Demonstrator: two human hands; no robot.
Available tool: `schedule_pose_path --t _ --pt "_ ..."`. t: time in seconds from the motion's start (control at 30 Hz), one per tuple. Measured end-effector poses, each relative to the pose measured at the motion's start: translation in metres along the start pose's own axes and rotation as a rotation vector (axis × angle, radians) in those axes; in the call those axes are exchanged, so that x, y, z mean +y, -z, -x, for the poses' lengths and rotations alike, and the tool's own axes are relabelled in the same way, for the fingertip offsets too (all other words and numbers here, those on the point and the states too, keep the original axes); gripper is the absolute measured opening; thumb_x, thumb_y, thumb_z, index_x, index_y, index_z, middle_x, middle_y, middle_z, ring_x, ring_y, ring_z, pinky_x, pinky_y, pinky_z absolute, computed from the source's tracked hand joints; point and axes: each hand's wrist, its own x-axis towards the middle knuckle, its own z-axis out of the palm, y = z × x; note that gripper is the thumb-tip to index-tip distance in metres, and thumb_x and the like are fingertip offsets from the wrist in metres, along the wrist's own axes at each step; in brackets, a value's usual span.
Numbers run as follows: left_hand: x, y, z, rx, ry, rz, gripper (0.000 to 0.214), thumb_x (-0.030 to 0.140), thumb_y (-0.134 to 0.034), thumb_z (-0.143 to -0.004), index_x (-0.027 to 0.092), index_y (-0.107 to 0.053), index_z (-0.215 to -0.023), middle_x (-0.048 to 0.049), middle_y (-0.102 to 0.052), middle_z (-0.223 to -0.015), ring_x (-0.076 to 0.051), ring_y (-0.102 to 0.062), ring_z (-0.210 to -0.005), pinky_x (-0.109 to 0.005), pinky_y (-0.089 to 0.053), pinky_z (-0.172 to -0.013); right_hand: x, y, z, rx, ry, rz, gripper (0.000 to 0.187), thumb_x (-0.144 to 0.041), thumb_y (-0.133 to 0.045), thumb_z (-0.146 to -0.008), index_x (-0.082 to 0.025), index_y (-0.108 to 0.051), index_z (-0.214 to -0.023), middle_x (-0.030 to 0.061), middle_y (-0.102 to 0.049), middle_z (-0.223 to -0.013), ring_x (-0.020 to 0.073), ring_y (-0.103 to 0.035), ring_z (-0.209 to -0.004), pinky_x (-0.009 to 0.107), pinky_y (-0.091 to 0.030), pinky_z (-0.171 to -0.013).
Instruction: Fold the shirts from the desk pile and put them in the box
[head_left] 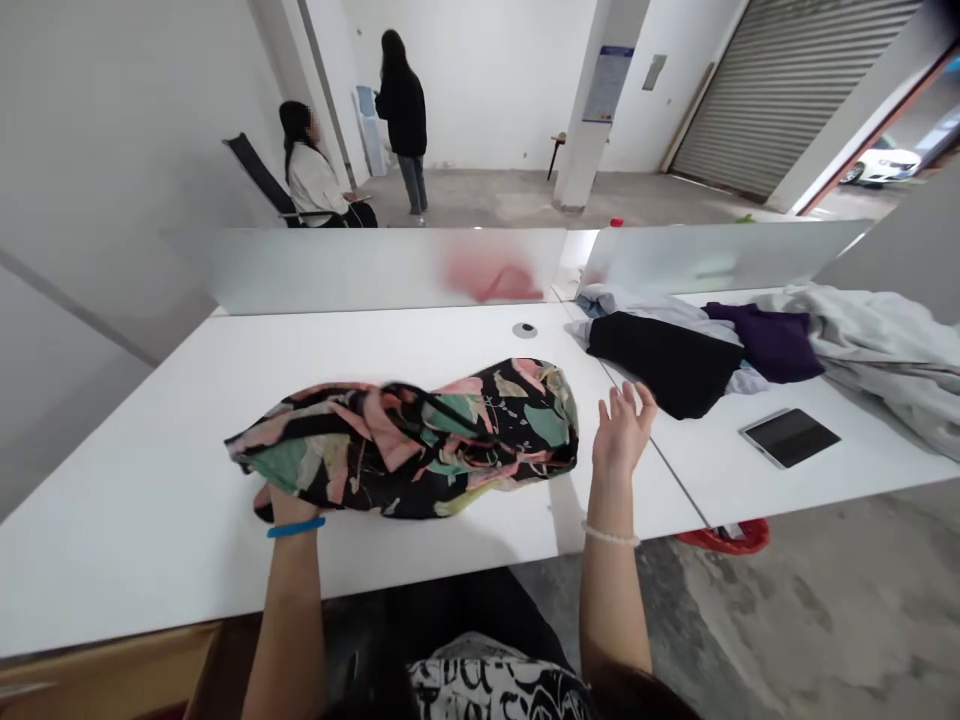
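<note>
A crumpled black garment with a pink and green floral print [450, 445] lies across the white table in front of me, a dark strap or cord running over its top. My left hand [285, 508], with a blue band at the wrist, reaches in under the garment's left end. Cloth covers its fingers, so whether they grip is hidden. To the right of the cloth and apart from it, my right hand [625, 430] is raised, empty, palm up with fingers spread. A pale beaded bracelet circles that wrist.
Folded black cloth [664, 358], purple cloth [776, 340] and a white heap [885, 325] lie at the right. Nearer stands a tablet [792, 437]. A frosted divider [360, 268] lines the table's back. A red bin [731, 538] is below. Two people are beyond.
</note>
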Motion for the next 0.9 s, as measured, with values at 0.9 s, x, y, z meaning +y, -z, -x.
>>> schedule_pose_path --t 0.9 --pt "0.035 -0.027 -0.01 -0.523 -0.25 0.11 0.039 0.054 -0.039 -0.087 0.024 -0.057 -0.106 -0.0012 -0.07 -0.089 -0.019 -0.064 -0.08 -0.027 -0.046 -0.07 0.011 0.022 0.025 -0.699 0.274 1.132 0.032 -0.012 -0.047 -0.079 -0.019 -0.07 -0.099 0.0113 -0.058 -0.102 0.0252 -0.053 -0.099 0.039 -0.044 -0.089"
